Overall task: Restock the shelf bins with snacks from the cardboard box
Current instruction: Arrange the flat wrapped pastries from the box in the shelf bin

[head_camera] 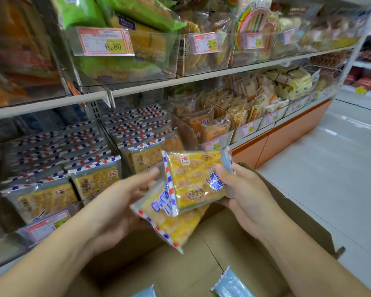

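Brown cardboard box point(255, 243) stands open below the hands, just beside the lower shelf edge, with pale floor point(341, 168) open to its right. The clear shelf bins point(107, 146) are packed with upright yellow snack packets. Above the box, the right hand point(246, 196) grips the upper packet point(196, 179) by its right edge; the left hand point(120, 202) holds the lower packet point(169, 219), which overlaps beneath it.
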The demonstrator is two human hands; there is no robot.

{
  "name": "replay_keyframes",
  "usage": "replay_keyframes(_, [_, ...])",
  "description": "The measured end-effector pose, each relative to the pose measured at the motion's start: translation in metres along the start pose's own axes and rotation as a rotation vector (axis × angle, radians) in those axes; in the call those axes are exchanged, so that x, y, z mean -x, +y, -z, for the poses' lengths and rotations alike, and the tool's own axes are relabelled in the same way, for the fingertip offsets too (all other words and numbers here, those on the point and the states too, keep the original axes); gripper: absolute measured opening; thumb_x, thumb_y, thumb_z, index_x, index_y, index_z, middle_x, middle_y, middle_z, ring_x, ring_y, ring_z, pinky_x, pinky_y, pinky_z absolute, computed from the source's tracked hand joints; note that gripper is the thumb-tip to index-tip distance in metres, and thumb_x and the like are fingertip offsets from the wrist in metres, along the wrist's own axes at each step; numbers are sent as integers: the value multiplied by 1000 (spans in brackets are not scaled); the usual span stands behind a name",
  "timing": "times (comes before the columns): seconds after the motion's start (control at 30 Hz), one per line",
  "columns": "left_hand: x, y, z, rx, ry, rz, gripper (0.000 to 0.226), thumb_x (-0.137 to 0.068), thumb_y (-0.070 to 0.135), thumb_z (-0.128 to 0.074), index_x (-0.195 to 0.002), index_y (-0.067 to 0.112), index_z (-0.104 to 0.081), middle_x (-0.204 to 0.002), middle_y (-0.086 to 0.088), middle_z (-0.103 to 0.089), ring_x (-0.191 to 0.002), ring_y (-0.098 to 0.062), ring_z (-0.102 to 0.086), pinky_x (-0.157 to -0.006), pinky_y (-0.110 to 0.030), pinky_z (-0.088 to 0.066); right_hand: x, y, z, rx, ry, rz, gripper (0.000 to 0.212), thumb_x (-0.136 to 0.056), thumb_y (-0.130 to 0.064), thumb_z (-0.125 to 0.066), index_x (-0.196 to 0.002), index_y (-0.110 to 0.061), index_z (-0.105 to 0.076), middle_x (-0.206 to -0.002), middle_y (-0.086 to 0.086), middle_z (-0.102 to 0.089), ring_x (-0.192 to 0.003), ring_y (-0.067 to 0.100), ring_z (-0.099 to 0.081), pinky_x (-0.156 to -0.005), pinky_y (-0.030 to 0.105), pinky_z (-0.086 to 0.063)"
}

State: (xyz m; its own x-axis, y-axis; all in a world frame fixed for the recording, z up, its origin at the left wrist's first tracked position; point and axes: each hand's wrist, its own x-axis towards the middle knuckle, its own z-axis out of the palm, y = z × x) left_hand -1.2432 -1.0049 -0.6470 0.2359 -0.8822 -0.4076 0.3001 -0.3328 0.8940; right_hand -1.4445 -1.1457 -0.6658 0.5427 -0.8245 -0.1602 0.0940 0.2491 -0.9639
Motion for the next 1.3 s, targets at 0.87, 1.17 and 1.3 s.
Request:
replay_keyframes(0.87, [-8, -18, -34, 386, 274, -334, 36, -90, 8, -69, -126, 2, -68, -119, -19, -76, -113, -36, -73, -105, -63, -52, 10, 20, -31, -179, -109, -288, 36, -100, -26, -70, -132, -12, -64, -114, 12, -79, -98, 26, -78, -85, 45, -63])
replay_keyframes(1.17, [-9, -5, -16, -14, 267, -271, 34, -79, 27, -88, -107, 13, -77, -109, -14, -80, -105, -34, -76, -91, -49, -59, 7, 23, -21, 1, -62, -186, 41, -90, -16, -82, -123, -3, -60, -103, 11, -81, -93, 26, -80, -70, 35, -63])
replay_keyframes(1.3, [-2, 10, 11, -304, 214, -95, 55, -69, 26, -92, -118, 9, -72, -103, -12, -81, -95, -29, -79, -79, -43, -65, 2, 28, -15, 237, -106, -198, 43, -83, -22, -90, -113, -9, -62, -99, 8, -81, -91, 24, -80, -78, 45, -65])
